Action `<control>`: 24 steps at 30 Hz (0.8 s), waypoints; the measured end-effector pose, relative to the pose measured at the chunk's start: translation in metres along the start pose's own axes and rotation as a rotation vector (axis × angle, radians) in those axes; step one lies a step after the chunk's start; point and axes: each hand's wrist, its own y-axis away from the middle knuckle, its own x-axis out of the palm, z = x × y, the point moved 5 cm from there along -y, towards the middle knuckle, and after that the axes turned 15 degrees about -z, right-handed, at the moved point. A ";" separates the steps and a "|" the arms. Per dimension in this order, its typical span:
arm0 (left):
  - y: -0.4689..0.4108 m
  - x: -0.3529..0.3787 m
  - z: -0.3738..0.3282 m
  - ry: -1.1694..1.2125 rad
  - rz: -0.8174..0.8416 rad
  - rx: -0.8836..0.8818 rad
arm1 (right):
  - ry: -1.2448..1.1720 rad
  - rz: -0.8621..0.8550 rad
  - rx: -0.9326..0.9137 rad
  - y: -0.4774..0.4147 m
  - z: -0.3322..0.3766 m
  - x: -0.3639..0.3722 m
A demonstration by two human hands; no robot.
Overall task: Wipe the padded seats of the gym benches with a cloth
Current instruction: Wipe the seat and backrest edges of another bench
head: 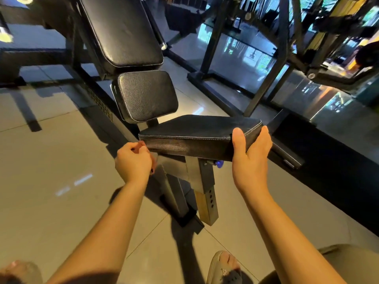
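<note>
Right hand [251, 152] clasps the black leather padded seat [196, 125], thumb and fingers curled round its near right corner.
Left hand [133, 160] curls at the near left corner, pinching a small reddish scrap [141, 143], perhaps the cloth; brace the seat and wipe its top in overlapping strokes.

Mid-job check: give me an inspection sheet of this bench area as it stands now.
Surface: seat pad, black, roughly level, top bare, front side scuffed.
Job's things: small back pad with long back pad above it; no cloth plainly seen.
Clutter: nothing seen.
Hands: right hand grips the seat pad's right front corner; left hand curled at its left corner, a reddish bit at the fingers, unclear what.
Cables: nothing seen.
Surroundings: tiled floor, black machine frame behind, sandalled foot below.
</note>
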 end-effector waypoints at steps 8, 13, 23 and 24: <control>0.120 -0.020 -0.064 0.314 0.181 0.336 | -0.018 -0.017 0.006 0.000 0.001 0.001; 0.036 -0.007 -0.017 0.101 0.036 0.078 | 0.004 -0.004 0.002 -0.001 -0.002 0.001; 0.142 -0.025 -0.080 0.361 0.246 0.416 | -0.002 0.008 -0.007 -0.003 -0.001 -0.002; 0.132 -0.025 -0.076 0.352 0.221 0.402 | 0.004 0.014 -0.006 -0.003 -0.001 -0.002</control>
